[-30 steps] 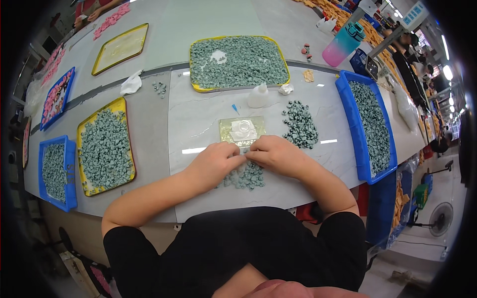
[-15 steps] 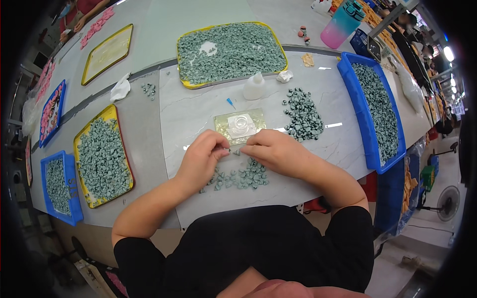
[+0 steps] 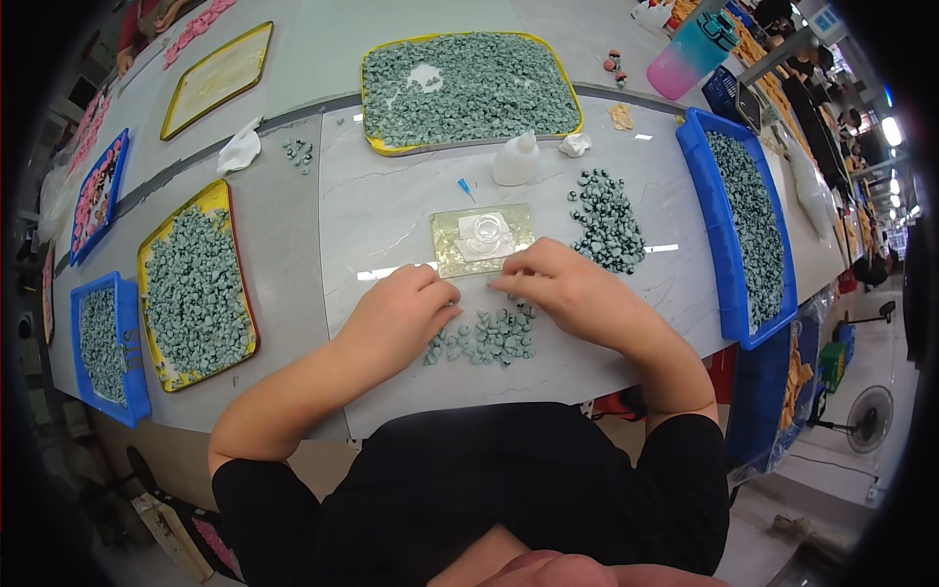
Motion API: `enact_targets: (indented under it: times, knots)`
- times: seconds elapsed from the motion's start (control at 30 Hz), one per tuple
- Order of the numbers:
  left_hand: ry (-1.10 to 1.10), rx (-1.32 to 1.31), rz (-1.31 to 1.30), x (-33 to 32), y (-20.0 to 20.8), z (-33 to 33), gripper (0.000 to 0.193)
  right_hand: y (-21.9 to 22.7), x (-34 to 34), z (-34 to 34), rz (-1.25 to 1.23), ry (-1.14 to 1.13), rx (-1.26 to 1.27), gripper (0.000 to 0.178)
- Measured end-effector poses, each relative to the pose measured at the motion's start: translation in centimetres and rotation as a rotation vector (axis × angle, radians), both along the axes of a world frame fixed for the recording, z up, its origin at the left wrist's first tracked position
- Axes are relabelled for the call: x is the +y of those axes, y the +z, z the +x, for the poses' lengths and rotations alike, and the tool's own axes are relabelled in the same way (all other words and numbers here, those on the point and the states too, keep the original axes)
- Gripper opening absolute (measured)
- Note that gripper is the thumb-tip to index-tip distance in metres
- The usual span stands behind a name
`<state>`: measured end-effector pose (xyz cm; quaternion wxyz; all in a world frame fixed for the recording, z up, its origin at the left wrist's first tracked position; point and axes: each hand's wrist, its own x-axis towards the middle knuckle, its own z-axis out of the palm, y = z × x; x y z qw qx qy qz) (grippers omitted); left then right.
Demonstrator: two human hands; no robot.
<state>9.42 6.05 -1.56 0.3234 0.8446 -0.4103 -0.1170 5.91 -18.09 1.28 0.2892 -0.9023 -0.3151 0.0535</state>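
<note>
Over the near part of the table, my left hand (image 3: 399, 315) has its fingers bent together above a small pile of grey-green pieces (image 3: 501, 338). Whatever is between those fingertips is hidden. My right hand (image 3: 567, 293) pinches thumb and forefinger just above the same pile; what it holds is too small to name. Beyond both hands lies a yellowish flat plate (image 3: 450, 256) bearing a clear round dish (image 3: 486, 230) on a whitish pad. A white squeeze bottle (image 3: 515, 161) stands behind it, and a blue dispensing tip (image 3: 466, 187) lies nearby.
Darker shiny pieces (image 3: 608, 223) lie to the right, before a blue bin (image 3: 702, 201) of pieces. Yellow-rimmed trays of pieces sit at the back (image 3: 377, 147) and left (image 3: 250, 328), beside another blue bin (image 3: 132, 342). A blue-pink drink bottle (image 3: 685, 64) stands far right.
My hands have moved apart, the left one back toward the pile and the right one slightly to the right. The whole view has shifted a little.
</note>
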Motion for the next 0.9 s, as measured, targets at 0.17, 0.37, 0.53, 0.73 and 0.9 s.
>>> enact_targets:
  times: [0.17, 0.37, 0.53, 0.73, 0.9]
  knots:
    - [-0.051, 0.083, -0.064, 0.1, 1.0, 0.0, 0.023, -0.3, 0.4, -0.5, -0.049, -0.099, 0.246, 0.043]
    - [-0.03, 0.161, 0.164, 1.4, 5.5, 0.2, 0.052, 0.7, -0.2, -0.2, -0.048, 0.1, 0.239, 0.045]
    - [-0.079, 0.227, 0.503, 2.7, 5.7, -0.7, 0.069, 2.2, -1.0, -0.8, -0.125, -0.036, 0.391, 0.057]
    - [-0.067, 0.255, 0.429, 1.8, 4.4, -1.3, 0.072, 0.6, 1.7, -1.7, -0.009, 0.135, 0.428, 0.052]
    - [-0.084, 0.253, 0.381, 1.0, 4.9, -1.4, 0.071, 0.6, 2.4, -1.7, 0.041, 0.201, 0.422, 0.049]
